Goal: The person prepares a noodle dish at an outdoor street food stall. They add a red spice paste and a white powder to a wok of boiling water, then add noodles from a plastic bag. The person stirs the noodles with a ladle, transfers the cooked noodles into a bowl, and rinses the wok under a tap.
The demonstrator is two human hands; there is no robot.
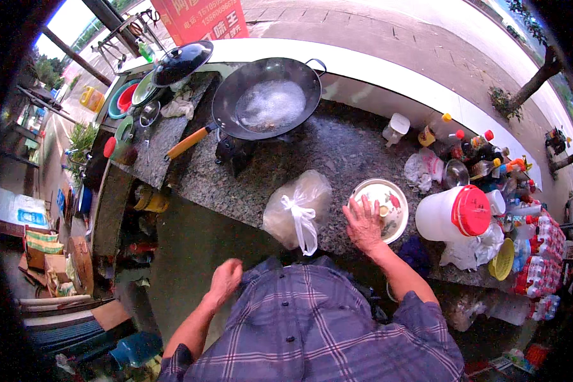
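Note:
My right hand [366,223] rests on the left part of a white enamel lid [395,203] with red flowers, fingers spread beside its knob. My left hand [227,278] hangs near my body, its fingers curled; whether anything is inside cannot be told. Between them, a tied clear plastic bag [293,207] stands on the granite counter near its edge. Farther off, a large black wok [224,102] with a wooden handle [188,143] sits on a stove [231,152] and holds bubbling, foamy liquid [274,102].
A white bucket with a red lid [473,210], crumpled plastic bags [422,169] and several sauce bottles [484,168] crowd the right side. A dark pan lid [182,62], bowls [126,98] and a cloth [177,108] are at the left. A yellow basket [502,259] stands near the right edge.

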